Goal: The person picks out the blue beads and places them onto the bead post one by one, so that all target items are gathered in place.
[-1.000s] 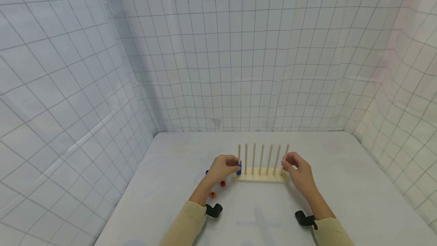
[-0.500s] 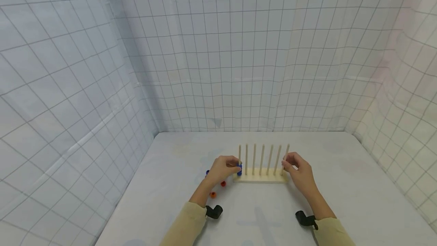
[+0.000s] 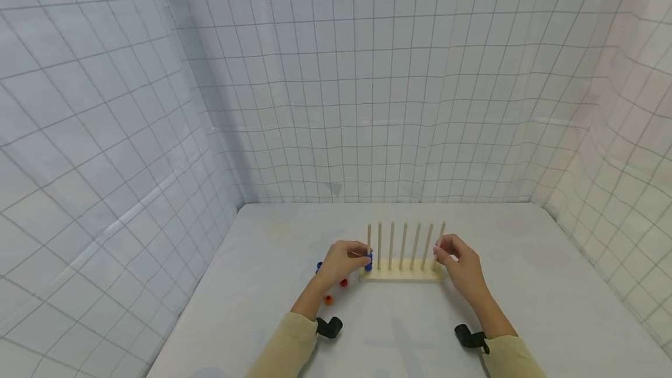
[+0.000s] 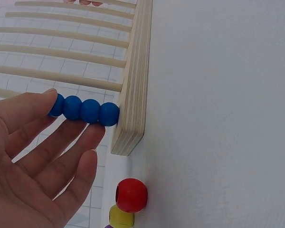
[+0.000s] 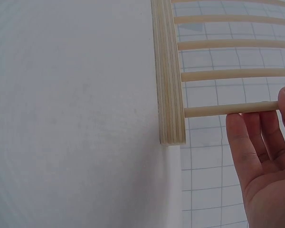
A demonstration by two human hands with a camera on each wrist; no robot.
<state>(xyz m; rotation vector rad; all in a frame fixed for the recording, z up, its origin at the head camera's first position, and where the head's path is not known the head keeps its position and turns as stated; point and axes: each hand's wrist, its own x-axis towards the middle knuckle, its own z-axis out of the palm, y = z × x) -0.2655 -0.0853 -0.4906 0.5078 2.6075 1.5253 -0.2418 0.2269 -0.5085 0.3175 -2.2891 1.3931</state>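
Observation:
A wooden bead rack has a pale base (image 3: 399, 276) with a row of several upright pegs (image 3: 403, 244). Several blue beads (image 4: 90, 111) are stacked on its leftmost peg, the lowest right against the base in the left wrist view. My left hand (image 3: 338, 261) pinches the top blue bead, its thumb on one side and fingers along the other. At the opposite end, my right hand (image 3: 462, 262) pinches the rightmost peg (image 5: 209, 110) between thumb and fingertips; that peg carries no beads.
Loose beads lie on the white table left of the rack, partly hidden by my left arm: a red bead (image 4: 132, 195), a yellow bead (image 4: 121, 216), an orange bead (image 3: 328, 300) and a blue bead (image 3: 319, 265). Grid-patterned sheets (image 3: 367, 104) hang behind and at both sides.

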